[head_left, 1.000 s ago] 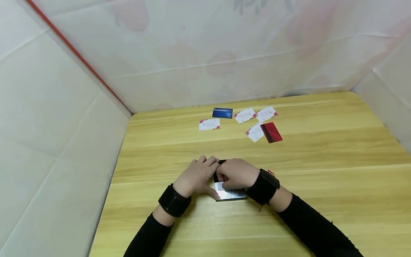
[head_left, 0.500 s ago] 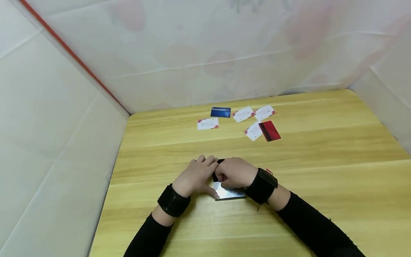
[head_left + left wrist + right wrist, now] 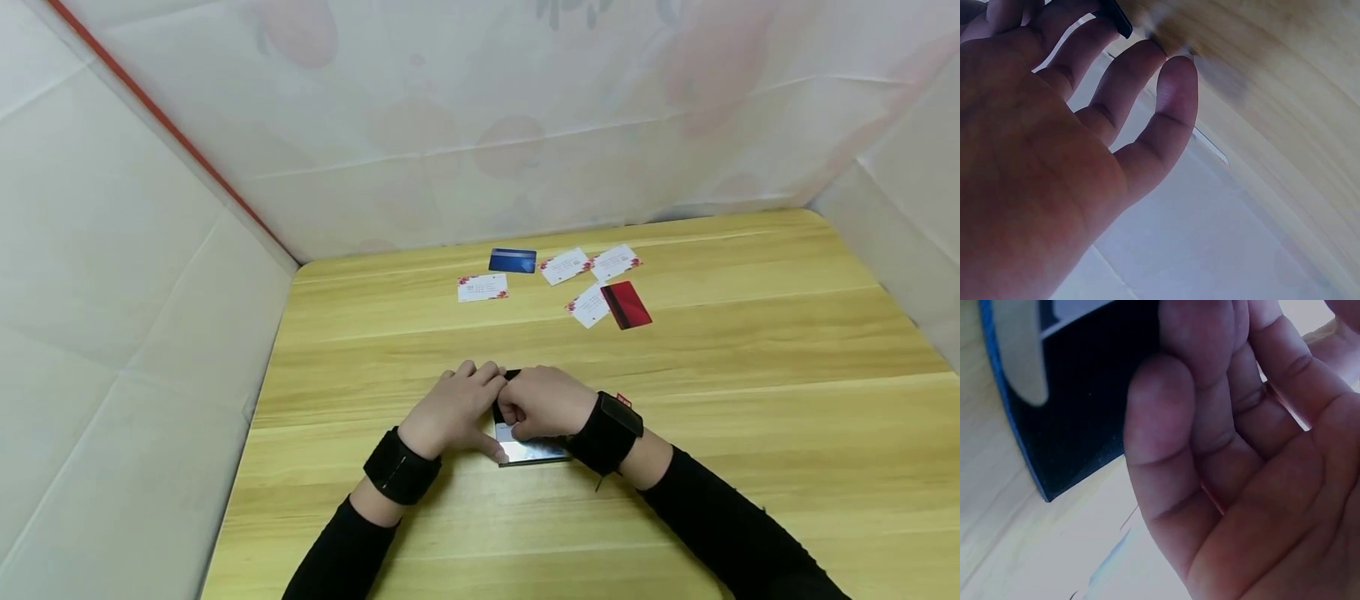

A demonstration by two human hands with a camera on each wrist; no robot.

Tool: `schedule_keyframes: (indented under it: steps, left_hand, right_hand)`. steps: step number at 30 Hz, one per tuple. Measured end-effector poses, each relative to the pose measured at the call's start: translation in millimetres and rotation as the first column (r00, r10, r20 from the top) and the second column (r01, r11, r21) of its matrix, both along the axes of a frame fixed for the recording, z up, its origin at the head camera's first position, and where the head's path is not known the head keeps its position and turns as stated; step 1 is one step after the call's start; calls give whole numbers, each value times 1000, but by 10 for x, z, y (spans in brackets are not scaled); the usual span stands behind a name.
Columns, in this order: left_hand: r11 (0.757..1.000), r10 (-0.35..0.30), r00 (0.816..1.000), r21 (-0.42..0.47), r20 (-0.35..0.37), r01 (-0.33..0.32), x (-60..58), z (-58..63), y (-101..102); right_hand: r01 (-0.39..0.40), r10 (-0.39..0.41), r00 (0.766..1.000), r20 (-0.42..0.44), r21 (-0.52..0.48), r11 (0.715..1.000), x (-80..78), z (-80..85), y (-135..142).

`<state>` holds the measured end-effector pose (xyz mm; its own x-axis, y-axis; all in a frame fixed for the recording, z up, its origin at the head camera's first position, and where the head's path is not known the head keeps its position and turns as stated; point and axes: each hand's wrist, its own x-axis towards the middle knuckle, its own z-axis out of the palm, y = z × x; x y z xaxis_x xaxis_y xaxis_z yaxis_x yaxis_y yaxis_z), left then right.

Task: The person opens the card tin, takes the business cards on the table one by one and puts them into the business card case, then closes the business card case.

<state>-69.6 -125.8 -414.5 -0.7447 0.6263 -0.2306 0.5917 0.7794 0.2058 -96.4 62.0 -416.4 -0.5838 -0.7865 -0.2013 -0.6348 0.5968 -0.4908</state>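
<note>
- The black-and-silver card case (image 3: 528, 452) lies flat on the wood-grain worktop (image 3: 480, 542), beneath and between both hands.
- The left hand (image 3: 453, 412) has its fingers spread and gently bent, the thumb touching the case's lower left corner.
- The right hand (image 3: 551, 402) bends over the case with curled fingers; their tips are hidden, so I cannot tell whether they pinch anything.
- Farther back, a blue card (image 3: 512, 260) lies just beside a white floral card (image 3: 483, 287).
- To their right, a red card (image 3: 626, 305) with a dark stripe overlaps another white card (image 3: 588, 306).
- Black bands (image 3: 402, 465) circle both wrists.
</note>
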Motion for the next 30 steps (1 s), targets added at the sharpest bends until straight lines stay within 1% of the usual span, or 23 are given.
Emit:
schedule_keyframes:
  steps: [5, 7, 10, 12, 14, 16, 17, 19, 22, 24, 26, 28, 30]
  left_hand:
    - [1000, -5, 1000, 2, 8, 5, -4, 4, 0]
    - [1000, -9, 1000, 3, 8, 9, -5, 0, 1]
    - [1000, -10, 1000, -2, 5, 10, -6, -6, 4]
    - [1000, -10, 1000, -9, -4, 10, -6, -10, 4]
    - [1000, -9, 1000, -14, -6, 9, -8, -13, 1]
    - [1000, -9, 1000, -19, -4, 9, -9, -16, -1]
    - [1000, -9, 1000, -18, 1, 9, -11, -16, -2]
    - [1000, -6, 1000, -15, 17, 6, -12, -11, -2]
    - [1000, -1, 999, -10, 32, 1, -15, -10, -2]
    - [1000, 2, 999, -10, 36, -2, -15, -9, -5]
    - [1000, 3, 999, -10, 34, -3, -16, -13, -8]
    - [1000, 1, 999, -7, 32, -1, -15, -15, -12]
    - [1000, -1, 1000, -3, 31, 1, -14, -20, -14]
  right_hand:
    - [-10, 10, 1000, 19, 2, 1000, -2, 7, 12]
    - [-16, 17, 999, 40, -6, 1000, -16, 11, 33]
    - [-29, 31, 997, 71, -29, 999, -66, 22, 82]
    - [-20, 23, 997, 67, -45, 999, -126, 29, 133]
    - [18, -17, 1000, 24, -52, 998, -199, 41, 207]
    - [90, -92, 995, -38, -43, 995, -273, 67, 297]
    - [135, -137, 988, -73, -31, 990, -310, 80, 346]
    - [224, -223, 966, -132, -9, 975, -385, 94, 441]
    - [324, -310, 931, -193, 40, 945, -485, 90, 553]
    - [363, -343, 917, -205, 67, 930, -538, 74, 603]
    - [383, -358, 911, -206, 97, 919, -567, 56, 635]
    - [388, -363, 913, -187, 120, 914, -574, 43, 650]
    - [381, -357, 918, -172, 129, 916, -568, 32, 651]
